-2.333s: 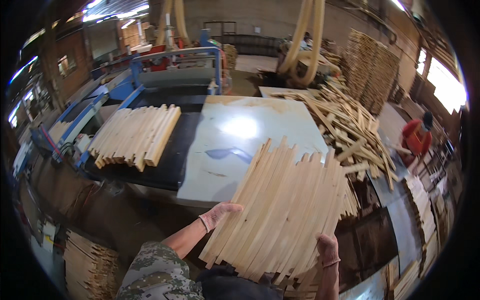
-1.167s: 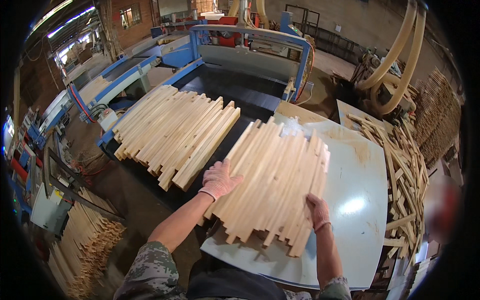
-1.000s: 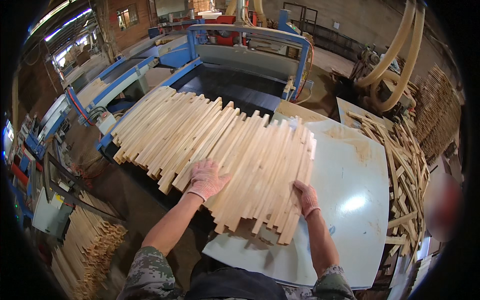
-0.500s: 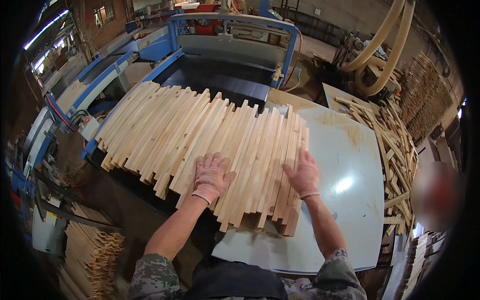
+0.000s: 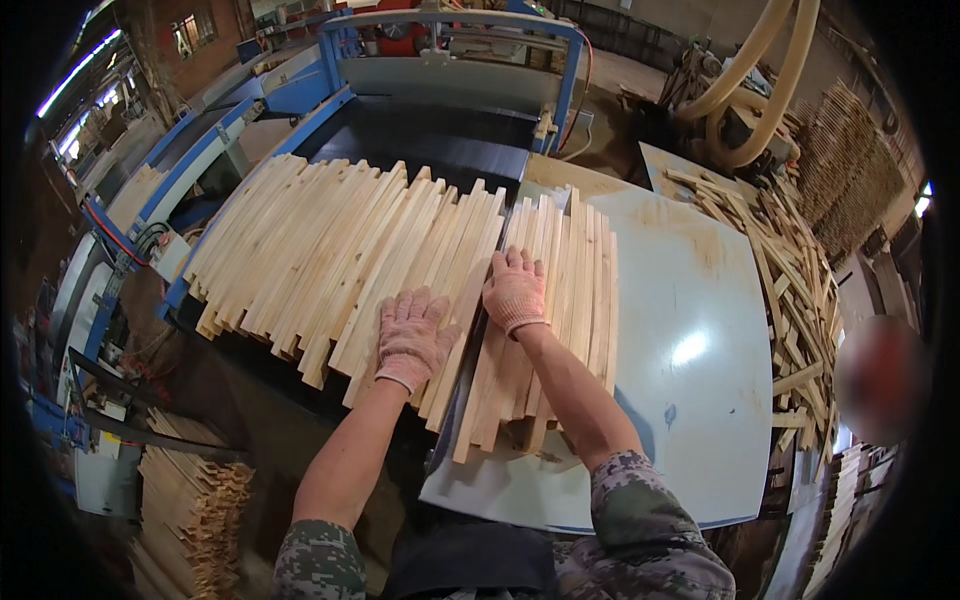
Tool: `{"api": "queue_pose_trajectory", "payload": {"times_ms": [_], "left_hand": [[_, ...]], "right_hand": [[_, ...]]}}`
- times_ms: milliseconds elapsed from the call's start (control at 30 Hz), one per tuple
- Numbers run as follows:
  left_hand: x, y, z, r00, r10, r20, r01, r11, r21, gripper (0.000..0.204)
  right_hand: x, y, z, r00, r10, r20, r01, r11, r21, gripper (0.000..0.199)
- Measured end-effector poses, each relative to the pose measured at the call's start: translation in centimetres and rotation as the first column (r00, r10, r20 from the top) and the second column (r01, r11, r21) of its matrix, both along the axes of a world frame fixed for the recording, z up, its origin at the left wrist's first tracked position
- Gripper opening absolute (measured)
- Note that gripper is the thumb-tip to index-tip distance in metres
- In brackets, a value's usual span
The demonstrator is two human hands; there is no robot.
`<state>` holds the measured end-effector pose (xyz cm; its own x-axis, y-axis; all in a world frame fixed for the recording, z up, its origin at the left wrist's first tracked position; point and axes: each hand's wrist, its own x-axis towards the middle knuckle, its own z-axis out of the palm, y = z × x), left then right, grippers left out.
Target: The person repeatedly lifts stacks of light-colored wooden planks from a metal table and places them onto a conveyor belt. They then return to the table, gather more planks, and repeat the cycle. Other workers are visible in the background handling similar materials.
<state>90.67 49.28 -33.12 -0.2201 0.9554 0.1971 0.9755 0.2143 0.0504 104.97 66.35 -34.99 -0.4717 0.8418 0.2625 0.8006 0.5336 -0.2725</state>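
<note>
In a pinkish knit work glove, my left hand (image 5: 412,340) lies flat on a wide row of pale wooden strips (image 5: 300,240) on the dark belt, fingers stretched out. My right hand (image 5: 516,292), gloved alike, rests palm down on the left edge of a smaller group of wooden strips (image 5: 570,290) on the light grey table (image 5: 690,400). Its fingers are extended and grip nothing. A narrow dark gap (image 5: 465,390) separates the two groups. The strips lie side by side with uneven ends.
Behind the row stands a blue-framed machine (image 5: 450,18) with a black conveyor belt (image 5: 420,135). Loose wood offcuts (image 5: 780,290) are heaped beyond the table's right edge, below beige hoses (image 5: 755,80). Another stack of wood (image 5: 190,500) stands at the lower left.
My right hand has moved left from the outer strips to the middle of the row. A gap has opened between the strips there. My left hand has shifted only slightly.
</note>
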Motion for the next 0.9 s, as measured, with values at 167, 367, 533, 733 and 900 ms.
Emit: {"api": "queue_pose_trajectory", "payload": {"times_ms": [167, 367, 533, 733, 900], "left_hand": [[0.2, -0.4, 0.2, 0.999, -0.01, 0.045, 0.012, 1.0, -0.029, 0.063], [-0.1, 0.0, -0.6, 1.0, -0.02, 0.004, 0.021, 1.0, -0.015, 0.063], [-0.5, -0.3, -0.1, 0.998, -0.032, -0.046, 0.035, 0.997, 0.071, 0.065], [-5.4, -3.4, 2.7, 0.882, -0.25, 0.399, 0.27, 0.963, 0.008, 0.068], [-20.2, -11.2, 5.2, 0.601, -0.5, 0.624, 0.335, 0.866, 0.372, 0.065]], "right_hand": [[5.3, -0.8, 0.1, 1.0, 0.019, -0.025, -0.019, 1.0, -0.004, 0.055], [6.7, -1.0, 0.4, 1.0, 0.022, 0.015, -0.022, 1.0, 0.016, 0.06], [1.5, -5.7, 7.1, 0.996, 0.052, -0.066, -0.074, 0.917, -0.393, 0.066], [-1.6, -7.5, 3.8, 0.983, -0.17, -0.065, 0.102, 0.808, -0.58, 0.071], [-2.2, -8.0, 0.4, 0.962, -0.27, 0.024, 0.262, 0.902, -0.343, 0.067]]}}
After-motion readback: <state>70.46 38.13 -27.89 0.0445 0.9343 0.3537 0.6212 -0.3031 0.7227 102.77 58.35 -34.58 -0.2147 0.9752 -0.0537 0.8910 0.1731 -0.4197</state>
